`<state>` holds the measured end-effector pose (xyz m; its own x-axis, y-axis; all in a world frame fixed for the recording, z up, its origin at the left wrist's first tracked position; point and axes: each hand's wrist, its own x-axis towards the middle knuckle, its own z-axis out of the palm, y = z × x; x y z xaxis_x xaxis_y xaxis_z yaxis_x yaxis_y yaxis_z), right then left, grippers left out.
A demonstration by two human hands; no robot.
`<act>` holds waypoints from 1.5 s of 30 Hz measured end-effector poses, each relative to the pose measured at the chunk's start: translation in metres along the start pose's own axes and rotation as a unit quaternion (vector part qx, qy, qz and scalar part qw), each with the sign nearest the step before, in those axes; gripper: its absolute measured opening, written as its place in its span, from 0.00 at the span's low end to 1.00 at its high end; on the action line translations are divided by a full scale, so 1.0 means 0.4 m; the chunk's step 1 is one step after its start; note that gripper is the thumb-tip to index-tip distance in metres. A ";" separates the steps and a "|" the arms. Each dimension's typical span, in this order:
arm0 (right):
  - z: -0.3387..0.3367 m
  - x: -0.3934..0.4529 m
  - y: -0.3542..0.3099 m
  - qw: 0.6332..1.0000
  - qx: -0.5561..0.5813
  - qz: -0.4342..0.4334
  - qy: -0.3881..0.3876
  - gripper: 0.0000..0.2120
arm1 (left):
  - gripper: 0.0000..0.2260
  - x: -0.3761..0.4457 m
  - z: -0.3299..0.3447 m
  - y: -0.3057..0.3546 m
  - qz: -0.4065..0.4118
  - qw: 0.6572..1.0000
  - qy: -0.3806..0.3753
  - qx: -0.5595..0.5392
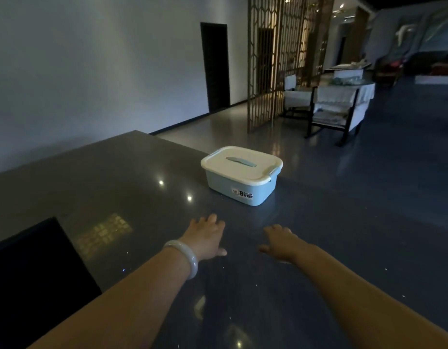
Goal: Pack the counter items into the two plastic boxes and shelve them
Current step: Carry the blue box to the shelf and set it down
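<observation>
A light blue plastic box [243, 187] with a white lid and a blue handle on top stands shut on the dark grey counter [122, 177], near its far right edge. My left hand [207, 235], with a pale bangle on the wrist, reaches out palm down over the counter, fingers spread and holding nothing, a short way in front of the box. My right hand [280, 241] is stretched out beside it, also palm down and empty. Neither hand touches the box. Only one box is in view.
A black inset panel [34, 273] lies in the counter at the near left. Beyond the counter are a glossy floor, a gold lattice screen [273, 61], two chairs [336, 109] by a table, and a dark doorway [215, 66].
</observation>
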<state>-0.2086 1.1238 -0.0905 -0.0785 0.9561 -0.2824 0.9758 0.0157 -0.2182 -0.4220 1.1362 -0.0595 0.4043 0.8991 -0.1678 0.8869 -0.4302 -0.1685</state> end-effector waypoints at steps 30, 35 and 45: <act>-0.203 0.620 -0.016 0.849 0.188 0.435 0.233 0.37 | 0.34 0.945 -0.040 -0.495 0.024 0.966 0.052 -0.253; -0.175 0.666 0.031 0.806 0.279 0.453 0.259 0.34 | 0.27 1.034 0.003 -0.499 -0.040 0.934 0.033 -0.353; -0.140 0.587 0.000 0.803 0.318 0.439 0.246 0.36 | 0.22 0.933 0.031 -0.506 -0.035 0.947 0.066 -0.312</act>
<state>-0.2157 1.3646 -0.1047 0.8261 0.5195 -0.2182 0.2972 -0.7307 -0.6146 -0.4535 1.5580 -0.1002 0.3281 0.9435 -0.0471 0.8555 -0.2756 0.4383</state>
